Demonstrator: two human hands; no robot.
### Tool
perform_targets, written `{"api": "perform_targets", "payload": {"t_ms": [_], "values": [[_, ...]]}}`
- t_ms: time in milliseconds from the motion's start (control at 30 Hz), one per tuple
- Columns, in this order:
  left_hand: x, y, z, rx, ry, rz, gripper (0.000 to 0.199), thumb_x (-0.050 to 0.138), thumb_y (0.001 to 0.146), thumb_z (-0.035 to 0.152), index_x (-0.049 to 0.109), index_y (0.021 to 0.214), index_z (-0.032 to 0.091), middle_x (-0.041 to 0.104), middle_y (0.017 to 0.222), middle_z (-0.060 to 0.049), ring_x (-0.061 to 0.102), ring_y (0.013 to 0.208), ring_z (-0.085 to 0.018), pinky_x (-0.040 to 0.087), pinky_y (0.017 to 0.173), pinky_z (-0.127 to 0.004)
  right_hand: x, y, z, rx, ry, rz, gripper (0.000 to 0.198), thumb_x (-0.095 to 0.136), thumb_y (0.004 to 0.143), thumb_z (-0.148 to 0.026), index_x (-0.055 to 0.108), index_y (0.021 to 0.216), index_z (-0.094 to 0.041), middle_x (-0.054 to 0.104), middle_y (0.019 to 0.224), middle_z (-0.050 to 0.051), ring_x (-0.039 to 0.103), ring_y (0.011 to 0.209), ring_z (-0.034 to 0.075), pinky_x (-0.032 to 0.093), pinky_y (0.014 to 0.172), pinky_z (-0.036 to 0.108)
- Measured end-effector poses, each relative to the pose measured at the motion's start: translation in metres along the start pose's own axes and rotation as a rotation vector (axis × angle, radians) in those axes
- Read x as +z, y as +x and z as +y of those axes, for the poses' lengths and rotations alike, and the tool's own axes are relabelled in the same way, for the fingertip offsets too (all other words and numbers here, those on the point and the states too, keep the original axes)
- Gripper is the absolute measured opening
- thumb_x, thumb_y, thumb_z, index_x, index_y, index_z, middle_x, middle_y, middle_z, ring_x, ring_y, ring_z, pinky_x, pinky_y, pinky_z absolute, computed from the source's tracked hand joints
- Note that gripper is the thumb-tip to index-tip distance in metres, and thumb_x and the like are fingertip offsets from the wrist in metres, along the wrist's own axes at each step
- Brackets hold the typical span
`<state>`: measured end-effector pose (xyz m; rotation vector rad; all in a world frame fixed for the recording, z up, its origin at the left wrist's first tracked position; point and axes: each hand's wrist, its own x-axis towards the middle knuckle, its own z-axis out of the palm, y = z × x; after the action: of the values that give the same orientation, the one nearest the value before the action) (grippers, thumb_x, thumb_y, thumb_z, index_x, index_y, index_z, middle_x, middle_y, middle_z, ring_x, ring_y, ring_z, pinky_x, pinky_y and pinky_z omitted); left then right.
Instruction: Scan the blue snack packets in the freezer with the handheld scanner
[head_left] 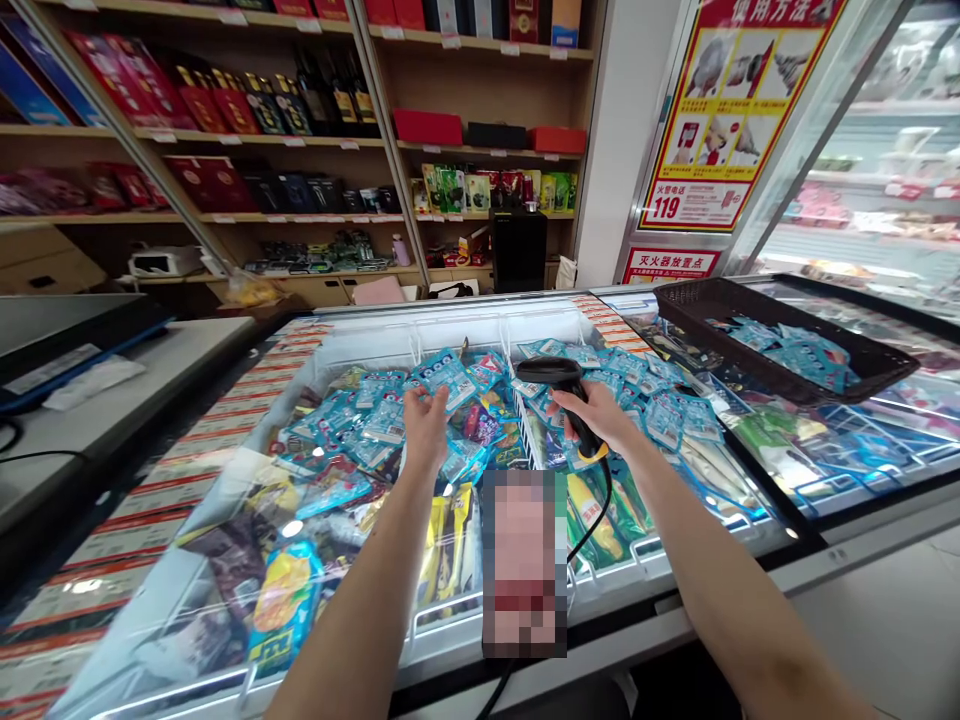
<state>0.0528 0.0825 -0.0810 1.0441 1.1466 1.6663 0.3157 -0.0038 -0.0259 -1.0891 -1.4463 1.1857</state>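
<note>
My left hand (426, 425) pinches the lower edge of a small blue packet (444, 372) with white printing, held near the middle of the chest freezer. To its right, my right hand (600, 415) is wrapped round the handle of a black barcode scanner (551, 373). The scanner's head points left, towards the packet, with a gap between them. A black cable (602, 510) runs down from its yellow-trimmed handle end. Many similar blue packets lie scattered on both sides: a left pile (349, 425) and a right pile (637, 385).
Glass-topped freezer bays with a white wire divider (523, 425) hold bagged frozen food. A dark woven basket (874, 375) with more blue packets stands at the right. Shelves (491, 150) of boxes and bottles line the back. A grey counter (180, 360) is at left. A pixelated patch hides the lower middle.
</note>
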Motion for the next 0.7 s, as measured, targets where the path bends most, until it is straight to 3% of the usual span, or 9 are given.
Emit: {"api": "perform_targets", "payload": {"t_ms": [200,333,533,700], "values": [[-0.001,-0.006,0.005,0.068,0.003,-0.101,0.04,0.066,0.073,0.048,0.045,0.095,0.023,0.042,0.069,0.005,0.042,0.055,-0.008,0.037,0.051,-0.019,0.005,-0.004,-0.001,-0.013,-0.044,-0.114,0.035,0.059,0.082,-0.05,0.056,0.094,-0.017,0.07,0.087,0.008,0.058,0.043,0.012,0.044,0.037,0.026],[-0.002,-0.007,0.004,0.098,0.058,-0.103,0.035,0.066,0.075,0.046,0.044,0.087,0.022,0.036,0.065,0.006,0.036,0.053,-0.007,0.033,0.049,-0.018,0.007,-0.005,-0.003,-0.011,-0.093,-0.15,0.035,0.059,0.082,-0.05,0.056,0.095,-0.018,0.07,0.087,0.009,0.058,0.043,0.014,0.046,0.039,0.028],[-0.002,-0.008,0.004,0.079,0.089,-0.124,0.038,0.064,0.076,0.049,0.044,0.094,0.022,0.046,0.072,0.003,0.043,0.058,-0.009,0.039,0.053,-0.02,0.009,-0.007,-0.006,0.009,-0.087,-0.164,0.037,0.059,0.082,-0.051,0.057,0.097,-0.017,0.071,0.089,0.009,0.058,0.044,0.014,0.047,0.04,0.028],[-0.001,-0.007,0.004,0.086,0.122,-0.094,0.037,0.063,0.076,0.049,0.041,0.088,0.022,0.037,0.064,0.006,0.037,0.053,-0.008,0.035,0.05,-0.021,0.011,-0.008,-0.007,0.006,-0.098,-0.184,0.037,0.059,0.083,-0.05,0.057,0.096,-0.016,0.07,0.089,0.01,0.058,0.044,0.013,0.046,0.041,0.028]]}}
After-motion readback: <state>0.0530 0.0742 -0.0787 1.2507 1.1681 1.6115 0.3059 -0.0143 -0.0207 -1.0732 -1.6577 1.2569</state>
